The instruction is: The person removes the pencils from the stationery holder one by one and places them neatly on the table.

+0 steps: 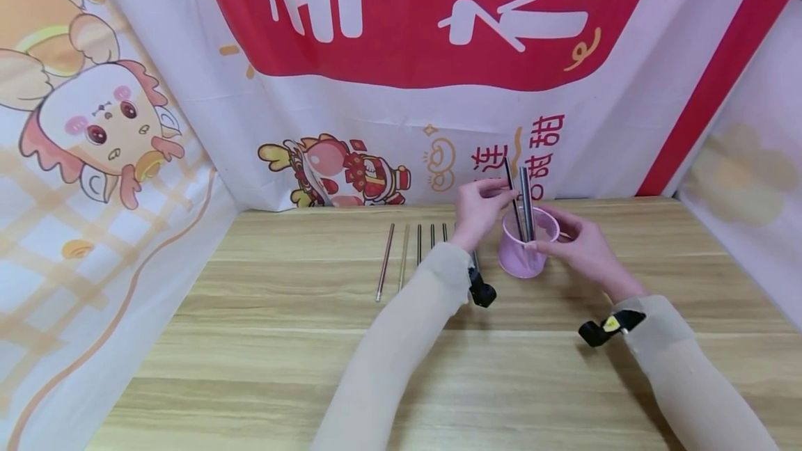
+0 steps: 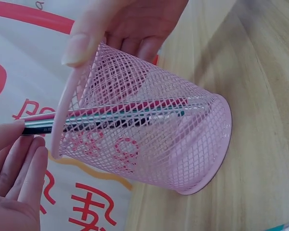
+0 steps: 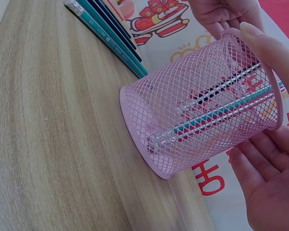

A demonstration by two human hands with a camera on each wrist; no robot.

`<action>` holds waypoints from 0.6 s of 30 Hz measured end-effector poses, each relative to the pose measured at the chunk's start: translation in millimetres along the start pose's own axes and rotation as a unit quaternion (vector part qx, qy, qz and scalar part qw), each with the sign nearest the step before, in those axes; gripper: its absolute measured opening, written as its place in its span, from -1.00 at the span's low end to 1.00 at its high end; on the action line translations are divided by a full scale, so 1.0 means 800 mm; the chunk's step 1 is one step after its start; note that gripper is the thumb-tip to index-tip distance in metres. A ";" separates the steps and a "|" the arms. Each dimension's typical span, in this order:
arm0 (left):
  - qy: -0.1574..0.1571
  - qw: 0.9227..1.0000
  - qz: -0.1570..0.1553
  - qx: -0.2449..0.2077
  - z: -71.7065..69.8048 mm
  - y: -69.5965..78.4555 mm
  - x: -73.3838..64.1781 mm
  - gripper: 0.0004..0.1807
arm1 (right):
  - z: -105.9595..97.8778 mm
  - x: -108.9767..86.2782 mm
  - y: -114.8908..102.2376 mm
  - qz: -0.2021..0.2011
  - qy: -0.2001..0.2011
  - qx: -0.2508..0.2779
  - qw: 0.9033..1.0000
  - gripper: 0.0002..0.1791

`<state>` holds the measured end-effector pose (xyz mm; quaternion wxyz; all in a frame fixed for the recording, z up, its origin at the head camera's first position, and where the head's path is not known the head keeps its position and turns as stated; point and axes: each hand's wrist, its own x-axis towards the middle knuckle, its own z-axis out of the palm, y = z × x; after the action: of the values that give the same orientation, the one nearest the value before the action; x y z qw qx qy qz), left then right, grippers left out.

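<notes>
A pink mesh pencil cup (image 1: 523, 266) stands upright on the table. My right hand (image 1: 583, 252) holds it near the rim, thumb on the near side and fingers around the far side. Above the cup, my left hand (image 1: 479, 211) pinches a black pencil (image 2: 37, 130) whose lower part is inside the cup. Through the mesh, a green pencil (image 3: 221, 111) and a reddish pencil (image 2: 149, 104) show beside it, leaning on the rim. Both wrist views show the cup wall (image 3: 183, 91) close up.
Left of the cup lies a spaced row of pencils, including a dark red pencil (image 1: 385, 263), a pale pencil (image 1: 404, 256) and several dark ones, partly behind the left forearm. A green pencil (image 3: 108, 41) lies nearest the cup. A printed cloth (image 1: 401, 117) hangs behind the wooden table (image 1: 263, 339).
</notes>
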<state>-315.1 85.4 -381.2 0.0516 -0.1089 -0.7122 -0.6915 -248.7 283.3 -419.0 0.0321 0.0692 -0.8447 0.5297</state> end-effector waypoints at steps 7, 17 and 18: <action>0.016 1.000 -0.007 -0.022 -0.001 0.007 0.004 -0.70 | 0.000 0.001 -0.002 -0.011 0.000 0.005 1.000 -0.09; 0.024 0.995 -0.003 -0.095 -0.009 0.026 0.003 -0.67 | -0.001 0.000 -0.004 -0.007 0.001 -0.003 1.000 -0.08; 0.025 0.994 -0.004 -0.105 -0.010 0.028 0.003 -0.67 | -0.001 0.000 -0.004 -0.005 0.001 -0.003 1.000 -0.08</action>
<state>-312.5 77.8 -358.3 0.0554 -0.0933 -0.6347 -0.7651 -247.9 282.5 -416.2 0.0355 0.0727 -0.8461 0.5268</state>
